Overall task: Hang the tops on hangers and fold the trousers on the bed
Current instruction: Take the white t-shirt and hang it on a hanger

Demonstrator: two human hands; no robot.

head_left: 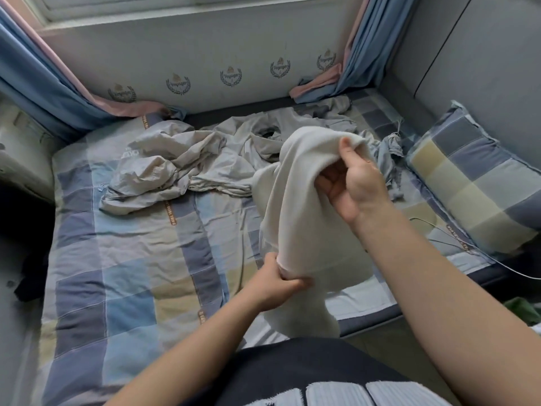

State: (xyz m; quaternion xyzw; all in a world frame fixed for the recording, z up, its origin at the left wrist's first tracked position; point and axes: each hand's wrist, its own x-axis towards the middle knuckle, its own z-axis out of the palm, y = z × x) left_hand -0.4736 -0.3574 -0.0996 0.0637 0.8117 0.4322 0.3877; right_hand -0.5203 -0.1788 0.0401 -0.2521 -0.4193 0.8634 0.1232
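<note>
As only the head view is supplied, all notes are drawn from it.

**Head view**
- Position: the cream garment [295,206] is held up off the bed [117,259], stretched between both hands.
- Hands:
  - The right hand [355,183] is raised, with a bunched upper fold pinched between thumb and fingers.
  - The left hand [281,284] is lower and closer to the body, clenched round the bottom edge.
- Garment type: top or trousers cannot be told from this fold.
- Handling (judged): the cloth is soft, light and limp, with a slightly fleecy face.
  - It sags at once wherever it is unsupported, and a tail hangs below the left hand.
  - No slip or breakage is expected.
  - A hold at seams, hem or shoulder line is advised, since loose mid-panel cloth only bunches.
- Beyond the hands: a heap of grey and beige clothes [164,171] is spread across the far half of the bed.
- Right of the right forearm: a thin wire loop [456,246], probably a hanger, is lying on the sheet, with a checked pillow [474,186] past it.
- Open room: flat sheet is seen to the left of the left hand, and is judged enough for laying the garment out.
- Edges: the near mattress edge lies just under the hanging tail, so cloth could trail off it.
</note>
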